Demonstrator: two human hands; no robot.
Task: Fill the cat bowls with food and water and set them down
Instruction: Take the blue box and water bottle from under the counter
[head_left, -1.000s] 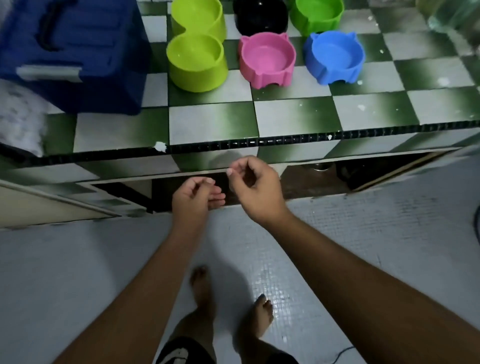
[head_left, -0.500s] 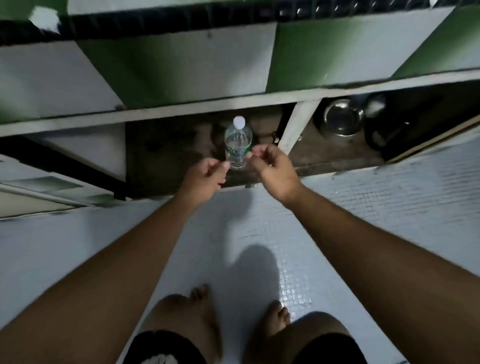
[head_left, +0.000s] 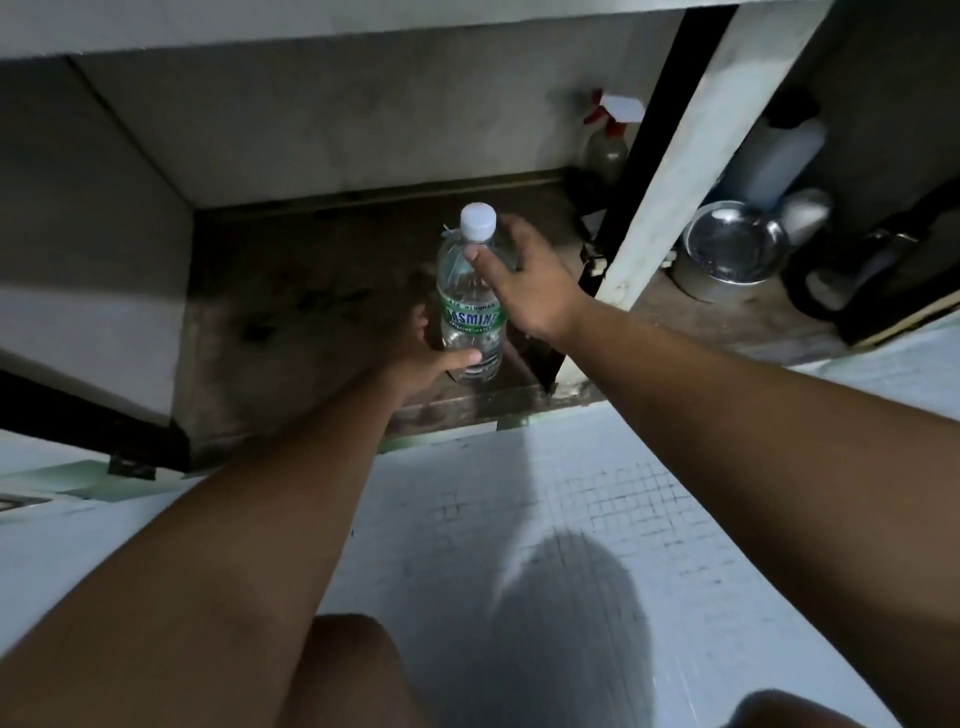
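Clear plastic water bottle (head_left: 470, 291): long axis upright, white cap (head_left: 478, 221) up.
Left hand (head_left: 421, 358): fingers wrap its base.
Right hand (head_left: 530, 280): fingers clasp its shoulder.

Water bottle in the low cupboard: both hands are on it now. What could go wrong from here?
1. The water bottle is smooth plastic; the left hand holds only its base and the right hand its shoulder, so it might slip when lifted.
2. The white post stands close on the right; the bottle could knock it on the way out.
3. The cap looks shut; if loose, water may spill.
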